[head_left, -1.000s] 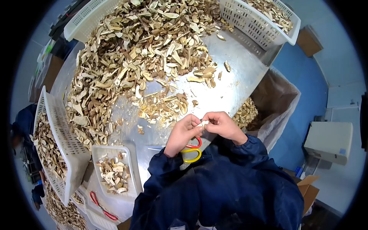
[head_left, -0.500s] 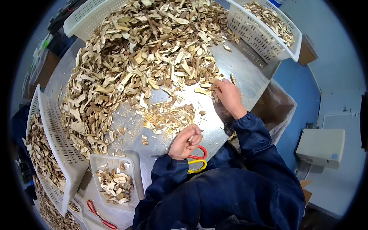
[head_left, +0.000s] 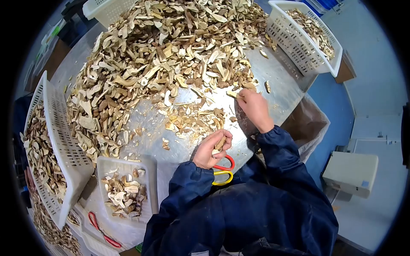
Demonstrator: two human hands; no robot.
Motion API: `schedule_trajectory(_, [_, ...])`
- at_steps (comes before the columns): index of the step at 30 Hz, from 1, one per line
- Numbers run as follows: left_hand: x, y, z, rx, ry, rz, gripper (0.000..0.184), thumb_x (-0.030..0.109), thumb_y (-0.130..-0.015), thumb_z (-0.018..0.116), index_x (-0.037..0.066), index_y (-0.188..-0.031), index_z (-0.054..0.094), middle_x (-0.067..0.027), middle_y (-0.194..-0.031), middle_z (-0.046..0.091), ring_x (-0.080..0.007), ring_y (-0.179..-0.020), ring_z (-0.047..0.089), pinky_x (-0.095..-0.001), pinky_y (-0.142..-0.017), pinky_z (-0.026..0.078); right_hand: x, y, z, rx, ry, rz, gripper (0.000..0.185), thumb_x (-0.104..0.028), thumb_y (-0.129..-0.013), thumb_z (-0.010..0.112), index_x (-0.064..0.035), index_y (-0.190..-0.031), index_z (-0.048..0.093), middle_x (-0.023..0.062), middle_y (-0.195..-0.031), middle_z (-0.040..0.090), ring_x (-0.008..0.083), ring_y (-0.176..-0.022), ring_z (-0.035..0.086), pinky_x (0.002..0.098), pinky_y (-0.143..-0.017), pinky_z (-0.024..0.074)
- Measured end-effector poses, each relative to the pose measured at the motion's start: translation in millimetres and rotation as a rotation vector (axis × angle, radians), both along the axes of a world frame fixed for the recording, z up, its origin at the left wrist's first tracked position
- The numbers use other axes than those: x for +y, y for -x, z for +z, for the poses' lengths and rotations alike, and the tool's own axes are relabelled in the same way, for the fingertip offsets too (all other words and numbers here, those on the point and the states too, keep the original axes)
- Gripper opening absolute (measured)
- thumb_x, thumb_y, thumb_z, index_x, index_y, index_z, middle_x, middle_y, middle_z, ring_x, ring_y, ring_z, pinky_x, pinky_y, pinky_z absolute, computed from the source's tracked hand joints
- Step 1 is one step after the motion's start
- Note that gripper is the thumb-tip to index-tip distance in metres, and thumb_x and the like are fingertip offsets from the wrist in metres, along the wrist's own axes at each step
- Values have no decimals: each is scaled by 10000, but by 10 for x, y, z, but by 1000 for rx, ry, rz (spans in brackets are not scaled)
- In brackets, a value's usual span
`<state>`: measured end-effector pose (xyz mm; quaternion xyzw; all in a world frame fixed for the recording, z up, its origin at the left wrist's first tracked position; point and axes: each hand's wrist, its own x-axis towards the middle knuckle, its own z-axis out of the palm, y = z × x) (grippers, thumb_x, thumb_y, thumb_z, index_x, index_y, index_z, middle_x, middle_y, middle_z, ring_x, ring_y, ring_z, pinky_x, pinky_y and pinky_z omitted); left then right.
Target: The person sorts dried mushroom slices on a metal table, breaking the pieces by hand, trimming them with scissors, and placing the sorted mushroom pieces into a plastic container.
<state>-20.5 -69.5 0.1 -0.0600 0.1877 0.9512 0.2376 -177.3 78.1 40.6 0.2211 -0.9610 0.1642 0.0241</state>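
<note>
My left hand (head_left: 208, 150) is curled, palm up, around a dried mushroom slice (head_left: 221, 143) in front of my body. Farther right, my right hand (head_left: 256, 112) pinches a pale yellowish mushroom slice (head_left: 232, 94) at the near edge of the big heap of dried mushroom slices (head_left: 149, 64). Small crumbs and broken slices (head_left: 192, 121) lie on the metal table (head_left: 282, 81) between my hands and the heap. Just below my left wrist, scissors (head_left: 232, 176) show one red and one yellow handle; their blades are hidden.
White perforated baskets of slices stand at the left (head_left: 70, 145) and upper right (head_left: 294, 47), another basket (head_left: 102, 16) at upper left. A small tray (head_left: 153, 183) holds pale pieces. Red-handled scissors (head_left: 95, 222) lie lower left. A lined bin (head_left: 318, 123) stands beside the table's right edge.
My left hand has turned a little and now shows a larger slice in its fingers. The right hand has pinched a yellowish slice at the heap's edge. The view has shifted slightly.
</note>
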Motion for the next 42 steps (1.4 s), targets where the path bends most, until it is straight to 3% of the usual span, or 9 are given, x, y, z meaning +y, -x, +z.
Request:
schedule_trajectory(4, [20,-22,235,45,-1,191,437,259,-947,439,52,-1322,353,-42,-1043,458,-70,-754,383,-137,-454,274,65,-205,307,-497,406,37,186,-165,-753,620,-38,-888,641,34,-614,554,122,-534,515,260,-501,395])
schedule_trajectory(5, [30,-24,225,60,-20,211,497,245,-934,475,61,-1361,298,-45,-1081,447,-71,-763,388,-137,-471,282,66,-311,367,-690,611,79,147,-122,-796,572,-18,-886,623,-63,-637,505,5,-562,382,185,-481,277])
schedule_trajectory(11, [107,-68,51,46,117,326,406,122,-911,524,67,-1295,403,-4,-1039,470,-26,-713,397,-135,-492,267,171,-628,214,-1636,1165,-131,148,-107,-873,549,1,-975,557,-79,-553,367,11,-437,276,182,-394,205])
schedule_trajectory(15, [163,-106,63,49,203,379,265,114,-899,533,49,-1153,493,27,-870,482,-23,-601,344,-154,-468,246,206,-775,111,-1827,1293,-134,120,-88,-902,498,7,-966,535,-74,-532,323,16,-408,243,183,-370,188])
schedule_trajectory(19, [160,-99,63,98,240,356,218,107,-893,544,56,-1104,514,35,-791,476,-18,-559,322,-159,-463,242,212,-865,142,-1764,1273,-119,126,-102,-894,521,1,-962,545,-72,-545,361,16,-417,270,186,-378,212])
schedule_trajectory(25, [149,-90,81,77,126,371,138,81,-917,484,77,-1050,519,18,-838,494,-23,-623,383,-153,-475,263,99,-1037,252,-893,909,61,129,-105,-828,615,-31,-930,590,-74,-594,431,8,-505,345,190,-456,275])
schedule_trajectory(32, [79,-59,23,165,-88,400,216,224,-896,536,71,-1045,503,-50,-1068,474,-89,-807,498,-173,-494,325,97,-1076,424,-776,705,115,131,-59,-770,665,-29,-883,605,-88,-591,420,4,-535,368,186,-487,283])
schedule_trajectory(38, [59,-9,-22,72,-281,530,177,279,-895,531,113,-866,478,1,-815,425,-96,-684,398,-181,-477,309,180,-557,451,-690,653,148,129,-120,-759,667,-31,-844,628,2,-547,476,56,-506,428,228,-484,347])
schedule_trajectory(42, [16,-10,-21,94,-507,492,164,238,-917,490,93,-849,454,7,-767,373,-107,-650,341,-198,-469,299,317,264,85,53,312,-101,202,-173,-767,643,-29,-908,637,69,-645,563,169,-569,522,297,-537,402])
